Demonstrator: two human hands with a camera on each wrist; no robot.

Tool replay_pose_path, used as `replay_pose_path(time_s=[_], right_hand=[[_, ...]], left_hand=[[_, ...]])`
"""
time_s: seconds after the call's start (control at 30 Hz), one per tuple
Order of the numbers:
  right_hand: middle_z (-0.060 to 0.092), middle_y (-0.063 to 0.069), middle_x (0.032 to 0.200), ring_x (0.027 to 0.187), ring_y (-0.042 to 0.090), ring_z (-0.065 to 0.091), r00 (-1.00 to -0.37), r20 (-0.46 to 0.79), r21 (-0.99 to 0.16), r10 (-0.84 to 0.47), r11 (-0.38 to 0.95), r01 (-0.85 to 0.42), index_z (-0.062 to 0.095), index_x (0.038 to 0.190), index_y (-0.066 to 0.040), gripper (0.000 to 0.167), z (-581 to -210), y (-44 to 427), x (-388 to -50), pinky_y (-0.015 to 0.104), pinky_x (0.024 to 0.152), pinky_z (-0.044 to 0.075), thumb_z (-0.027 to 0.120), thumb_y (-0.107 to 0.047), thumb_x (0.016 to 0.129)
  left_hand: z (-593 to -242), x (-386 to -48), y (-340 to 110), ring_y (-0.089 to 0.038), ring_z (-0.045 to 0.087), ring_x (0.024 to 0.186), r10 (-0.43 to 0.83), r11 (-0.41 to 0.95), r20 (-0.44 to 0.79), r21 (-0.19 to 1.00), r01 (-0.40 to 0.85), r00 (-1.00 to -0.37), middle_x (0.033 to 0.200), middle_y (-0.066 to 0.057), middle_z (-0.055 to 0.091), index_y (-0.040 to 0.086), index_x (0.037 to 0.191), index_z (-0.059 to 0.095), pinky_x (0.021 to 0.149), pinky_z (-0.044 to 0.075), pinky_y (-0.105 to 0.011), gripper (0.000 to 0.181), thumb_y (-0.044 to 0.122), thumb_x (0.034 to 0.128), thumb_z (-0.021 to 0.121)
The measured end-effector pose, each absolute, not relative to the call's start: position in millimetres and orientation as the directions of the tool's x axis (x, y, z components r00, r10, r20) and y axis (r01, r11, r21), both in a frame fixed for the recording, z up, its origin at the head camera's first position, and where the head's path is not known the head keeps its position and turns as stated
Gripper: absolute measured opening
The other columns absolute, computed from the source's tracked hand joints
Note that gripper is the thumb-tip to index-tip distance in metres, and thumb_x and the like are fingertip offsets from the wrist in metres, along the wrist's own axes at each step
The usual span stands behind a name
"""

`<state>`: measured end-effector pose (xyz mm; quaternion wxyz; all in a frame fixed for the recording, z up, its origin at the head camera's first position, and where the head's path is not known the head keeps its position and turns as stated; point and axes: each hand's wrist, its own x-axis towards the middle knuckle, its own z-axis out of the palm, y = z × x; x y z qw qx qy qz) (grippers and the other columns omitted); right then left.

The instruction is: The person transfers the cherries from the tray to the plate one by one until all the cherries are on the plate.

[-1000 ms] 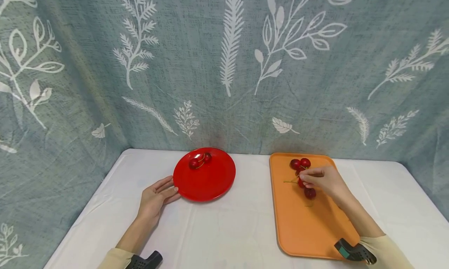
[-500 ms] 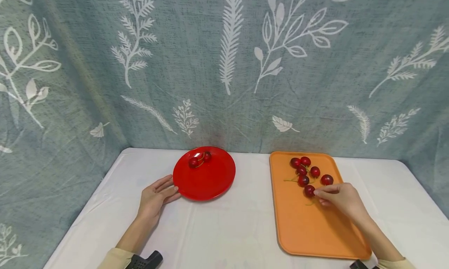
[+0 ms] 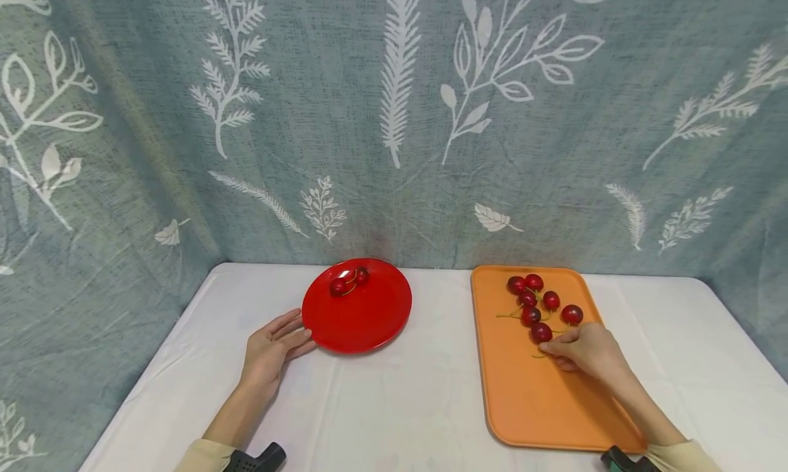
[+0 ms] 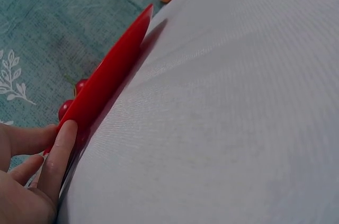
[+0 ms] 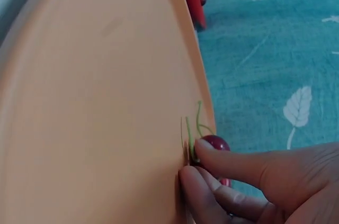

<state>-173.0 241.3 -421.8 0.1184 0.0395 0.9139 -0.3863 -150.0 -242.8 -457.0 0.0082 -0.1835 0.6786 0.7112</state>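
Note:
A red plate lies at the left of the table, bearing two dark-red cherries with joined-looking stems. At its left rim is my left hand, with the thumb on the rim and a finger against the outer wall below, as the left wrist view shows. On the orange tray several cherries lie loosely grouped. Above the tray my right hand pinches at the green stem of the nearest cherry. That cherry is partly hidden behind the thumb in the right wrist view.
A white cloth covers the table, with bare cloth between plate and tray. Behind it hangs a blue-green curtain with white leaf prints. The tray has a low raised rim.
My right hand has drawn back from the middle of the cherry group to the nearest cherry, then down to its stem. The left hand stays at the plate rim.

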Motion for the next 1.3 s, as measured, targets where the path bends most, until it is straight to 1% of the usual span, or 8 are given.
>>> replay_pose_path(time_s=[0.17, 0.33, 0.43, 0.57, 0.7, 0.97, 1.17, 1.3], right_hand=[[0.069, 0.005, 0.064, 0.057, 0.015, 0.068, -0.974, -0.227, -0.693, -0.018, 0.705, 0.149, 0.076, 0.079, 0.003, 0.016, -423.9, 236.9, -171.5, 0.025, 0.054, 0.058, 0.075, -0.012, 0.084], [0.069, 0.005, 0.063, 0.058, 0.016, 0.069, -0.975, -0.221, -0.714, -0.018, 0.684, 0.149, 0.075, 0.074, 0.003, 0.014, -426.8, 234.7, -172.3, 0.025, 0.055, 0.059, 0.072, -0.008, 0.083], [0.069, 0.006, 0.065, 0.058, 0.016, 0.069, -0.975, -0.222, -0.724, -0.014, 0.673, 0.155, 0.075, 0.077, 0.004, 0.013, -427.8, 235.3, -172.8, 0.025, 0.055, 0.059, 0.072, -0.007, 0.083], [0.070, 0.006, 0.067, 0.058, 0.015, 0.068, -0.974, -0.227, -0.730, -0.013, 0.664, 0.161, 0.075, 0.081, 0.006, 0.016, -428.5, 235.7, -173.0, 0.025, 0.055, 0.059, 0.075, -0.010, 0.084], [0.069, 0.006, 0.065, 0.058, 0.016, 0.068, -0.972, -0.236, -0.733, -0.008, 0.659, 0.172, 0.075, 0.082, 0.006, 0.016, -428.3, 234.0, -174.2, 0.026, 0.054, 0.059, 0.076, -0.009, 0.084], [0.068, 0.005, 0.062, 0.056, 0.016, 0.068, -0.968, -0.251, -0.705, 0.006, 0.684, 0.187, 0.074, 0.076, 0.005, 0.016, -425.9, 231.5, -176.1, 0.026, 0.054, 0.059, 0.071, -0.010, 0.083], [0.072, 0.010, 0.071, 0.062, 0.018, 0.071, -0.974, -0.227, -0.758, -0.006, 0.629, 0.173, 0.072, 0.086, 0.011, 0.017, -426.4, 236.9, -174.7, 0.026, 0.057, 0.060, 0.069, -0.006, 0.084], [0.073, 0.013, 0.079, 0.066, 0.018, 0.072, -0.973, -0.229, -0.792, 0.002, 0.581, 0.188, 0.072, 0.089, 0.012, 0.018, -425.3, 239.2, -173.0, 0.026, 0.060, 0.060, 0.070, -0.006, 0.086]], left_hand=[[-457.4, -148.5, -243.0, -0.010, 0.071, 0.093, -0.222, -0.083, -0.268, 0.963, -0.256, -0.937, 0.145, -0.022, 0.046, 0.005, 0.150, 0.036, 0.082, 0.057, -0.026, 0.060, 0.006, 0.0957, 0.061], [-455.2, -148.4, -244.4, -0.008, 0.070, 0.093, -0.227, -0.087, -0.262, 0.965, -0.248, -0.938, 0.144, -0.022, 0.046, 0.005, 0.150, 0.036, 0.082, 0.057, -0.026, 0.060, 0.005, 0.0953, 0.061], [-454.6, -148.7, -244.5, -0.008, 0.070, 0.093, -0.229, -0.086, -0.264, 0.964, -0.250, -0.937, 0.144, -0.021, 0.046, 0.005, 0.150, 0.037, 0.082, 0.057, -0.026, 0.060, 0.006, 0.0954, 0.062], [-454.3, -148.3, -244.1, -0.008, 0.070, 0.093, -0.231, -0.076, -0.264, 0.964, -0.253, -0.936, 0.144, -0.021, 0.046, 0.005, 0.149, 0.037, 0.082, 0.057, -0.025, 0.059, 0.007, 0.0953, 0.062], [-454.0, -147.7, -244.1, -0.009, 0.071, 0.093, -0.234, -0.071, -0.262, 0.965, -0.252, -0.936, 0.144, -0.022, 0.046, 0.005, 0.149, 0.038, 0.082, 0.057, -0.025, 0.059, 0.007, 0.0954, 0.062], [-453.2, -146.4, -243.8, -0.010, 0.071, 0.091, -0.239, -0.074, -0.262, 0.965, -0.252, -0.935, 0.144, -0.023, 0.046, 0.004, 0.149, 0.038, 0.081, 0.057, -0.025, 0.058, 0.007, 0.0957, 0.062], [-452.1, -146.9, -243.0, -0.011, 0.071, 0.092, -0.241, -0.079, -0.266, 0.964, -0.254, -0.934, 0.144, -0.023, 0.047, 0.004, 0.148, 0.039, 0.081, 0.057, -0.025, 0.057, 0.007, 0.0953, 0.062], [-452.0, -147.0, -243.0, -0.010, 0.071, 0.093, -0.243, -0.077, -0.267, 0.964, -0.255, -0.933, 0.143, -0.023, 0.047, 0.004, 0.147, 0.040, 0.081, 0.057, -0.025, 0.057, 0.006, 0.0948, 0.062]])
